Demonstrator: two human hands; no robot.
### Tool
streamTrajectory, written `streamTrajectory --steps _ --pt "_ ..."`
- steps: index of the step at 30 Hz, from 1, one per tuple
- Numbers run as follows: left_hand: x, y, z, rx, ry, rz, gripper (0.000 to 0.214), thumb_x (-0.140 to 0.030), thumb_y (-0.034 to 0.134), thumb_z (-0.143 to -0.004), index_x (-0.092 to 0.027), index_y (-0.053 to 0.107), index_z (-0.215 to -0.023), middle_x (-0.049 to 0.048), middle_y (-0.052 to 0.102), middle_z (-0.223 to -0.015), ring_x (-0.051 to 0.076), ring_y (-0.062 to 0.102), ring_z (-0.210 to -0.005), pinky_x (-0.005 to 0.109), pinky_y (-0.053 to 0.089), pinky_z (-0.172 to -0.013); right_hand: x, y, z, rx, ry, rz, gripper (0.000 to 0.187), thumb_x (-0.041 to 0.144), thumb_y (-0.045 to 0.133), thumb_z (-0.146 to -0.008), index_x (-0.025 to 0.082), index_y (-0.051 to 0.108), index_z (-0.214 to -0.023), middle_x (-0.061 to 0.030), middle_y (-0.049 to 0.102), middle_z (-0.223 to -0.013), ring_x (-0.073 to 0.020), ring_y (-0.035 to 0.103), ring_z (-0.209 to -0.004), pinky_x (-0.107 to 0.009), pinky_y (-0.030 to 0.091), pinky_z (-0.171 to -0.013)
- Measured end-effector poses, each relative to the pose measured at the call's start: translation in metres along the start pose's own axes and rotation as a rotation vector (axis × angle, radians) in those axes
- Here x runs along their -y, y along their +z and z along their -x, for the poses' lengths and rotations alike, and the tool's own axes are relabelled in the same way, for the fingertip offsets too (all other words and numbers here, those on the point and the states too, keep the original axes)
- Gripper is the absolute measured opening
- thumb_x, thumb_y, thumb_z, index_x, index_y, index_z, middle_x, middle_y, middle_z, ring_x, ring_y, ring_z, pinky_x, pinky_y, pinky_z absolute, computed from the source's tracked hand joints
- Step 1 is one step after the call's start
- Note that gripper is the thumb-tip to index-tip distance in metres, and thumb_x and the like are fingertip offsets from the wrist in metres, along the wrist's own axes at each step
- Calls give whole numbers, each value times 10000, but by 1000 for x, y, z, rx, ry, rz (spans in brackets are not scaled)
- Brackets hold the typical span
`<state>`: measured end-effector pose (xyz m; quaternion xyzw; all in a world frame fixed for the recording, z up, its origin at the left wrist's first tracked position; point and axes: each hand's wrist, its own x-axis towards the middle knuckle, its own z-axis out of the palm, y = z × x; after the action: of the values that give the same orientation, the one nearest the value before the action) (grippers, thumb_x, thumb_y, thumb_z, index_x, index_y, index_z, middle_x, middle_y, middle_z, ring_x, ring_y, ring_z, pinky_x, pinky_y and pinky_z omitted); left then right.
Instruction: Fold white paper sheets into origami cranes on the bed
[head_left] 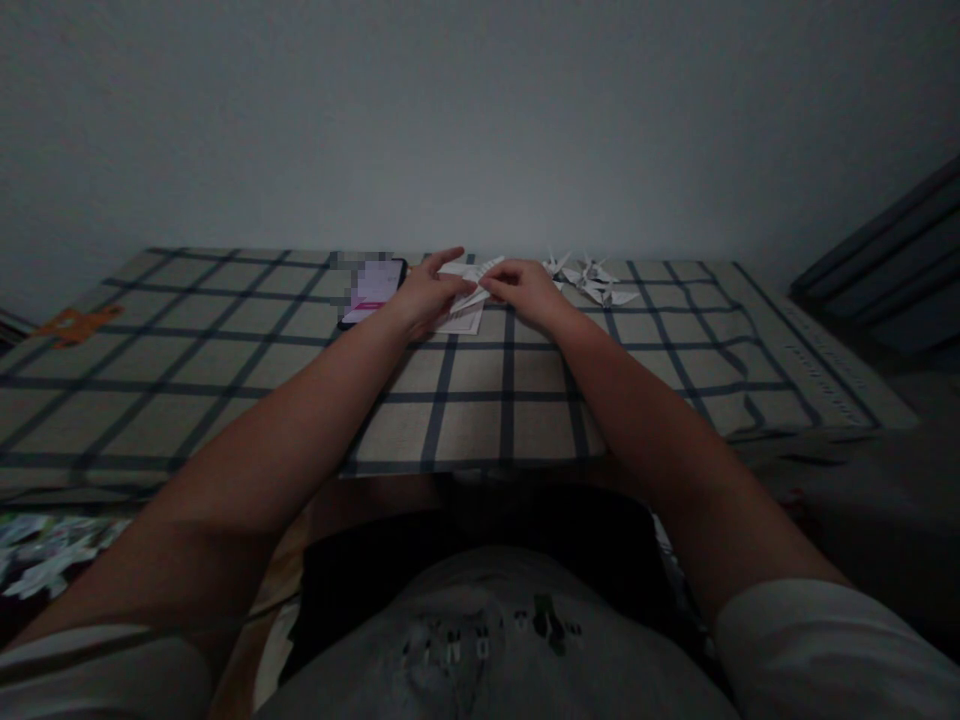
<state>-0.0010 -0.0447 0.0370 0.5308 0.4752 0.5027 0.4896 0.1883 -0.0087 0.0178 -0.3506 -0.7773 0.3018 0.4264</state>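
A white piece of folded paper is held between my two hands above the table. My right hand pinches its right side between thumb and fingertips. On the other side, my left hand grips the paper's lower left edge, one finger stretched out away from it. The left fingertips are partly hidden by the paper. Under the hands lie flat white paper sheets. Several folded white paper cranes sit in a cluster just right of my right hand.
A phone with a lit, partly blurred screen lies left of my left hand. An orange object rests at the table's far left. The checked tablecloth covers the table, whose back edge meets a pale wall.
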Motion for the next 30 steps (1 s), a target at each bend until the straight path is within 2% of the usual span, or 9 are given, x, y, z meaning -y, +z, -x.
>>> streamTrajectory --steps 5,11,14,18,24,26,30 --pt "6 -1 -3 28 48 -50 827 -92 771 -705 -193 555 -1497 -12 684 -794 93 604 -591 221 490 -600 -2 0 0 -37 -27 26 154 277 669 -896 139 734 -873 -36 696 -793 -146 577 -728 -297 458 -738" --pt "13 -5 -9 -5 92 -87 784 -114 777 -718 -202 574 -1470 4 694 -841 89 590 -590 235 493 -613 2 3 0 -35 4 2 147 285 671 -904 145 710 -877 -22 678 -771 -133 579 -710 -277 462 -704" --pt "16 -5 -13 -23 99 -32 769 -104 776 -712 -203 580 -1450 10 700 -845 106 616 -609 247 511 -627 4 6 0 -76 48 -117 132 294 679 -913 183 675 -985 -9 683 -806 -123 605 -706 -259 499 -694" --pt "19 -6 -20 -31 103 58 766 -98 758 -722 -212 557 -1453 42 726 -912 149 690 -682 293 564 -683 4 6 -1 -139 131 -233 317 374 711 -925 253 597 -1196 17 681 -822 -112 634 -700 -233 537 -674" --pt "22 -5 -23 -16 135 83 730 -139 776 -728 -207 559 -1421 87 739 -1026 224 760 -833 358 607 -755 4 5 -1 -127 221 -289 406 339 727 -927 238 585 -1293 18 684 -790 -109 637 -657 -226 556 -654" --pt "22 -5 -23 -10 144 94 735 -144 786 -728 -206 559 -1423 87 735 -1020 242 765 -859 370 607 -761 6 6 -1 -133 238 -305 360 293 717 -931 229 608 -1268 16 696 -794 -105 639 -652 -222 557 -650" --pt "21 -6 -22 15 124 96 763 -109 775 -719 -208 558 -1444 53 714 -914 227 756 -814 347 595 -730 8 6 0 -60 236 -321 85 243 691 -942 165 697 -976 -11 704 -793 -95 646 -672 -202 542 -650"
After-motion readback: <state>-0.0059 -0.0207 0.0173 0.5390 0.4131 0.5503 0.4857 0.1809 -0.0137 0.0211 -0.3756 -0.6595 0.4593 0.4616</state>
